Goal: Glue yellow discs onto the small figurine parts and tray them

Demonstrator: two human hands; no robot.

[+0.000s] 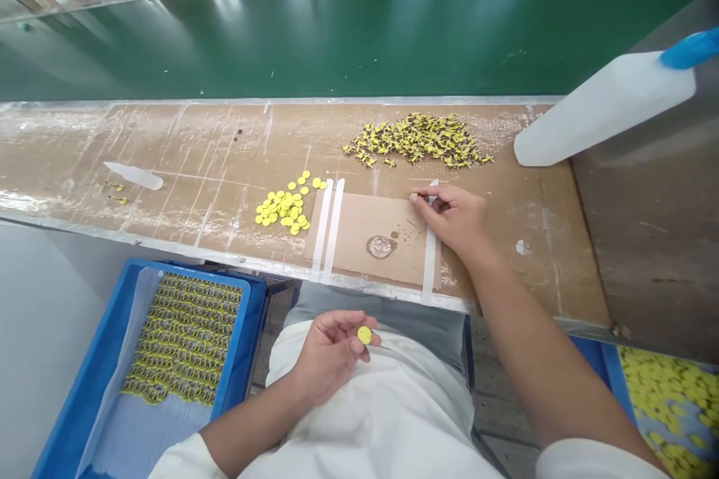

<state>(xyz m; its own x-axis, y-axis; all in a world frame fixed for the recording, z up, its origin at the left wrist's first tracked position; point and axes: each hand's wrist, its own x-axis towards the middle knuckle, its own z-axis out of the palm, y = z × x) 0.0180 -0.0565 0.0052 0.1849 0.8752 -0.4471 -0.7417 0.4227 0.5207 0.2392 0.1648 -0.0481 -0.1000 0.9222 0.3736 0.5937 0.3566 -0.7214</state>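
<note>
Below, left hand (331, 357), grip clamped on yellow disc (365, 335), right hand (457, 221), grip pinched together, by cardboard (359, 213)

Tiny piece (414, 196) in the right hand (456, 220), its shape unclear

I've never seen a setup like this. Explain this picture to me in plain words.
There is no machine here: a person works with two bare hands. A camera worn on the head looks forward and down. The left hand holds a small round yellow disc. The right hand seems to pinch a tiny piece, too small to identify, by a taped brown cardboard sheet. The brown worktop also bears loose yellow discs and a heap of small yellow-and-dark pieces.
</note>
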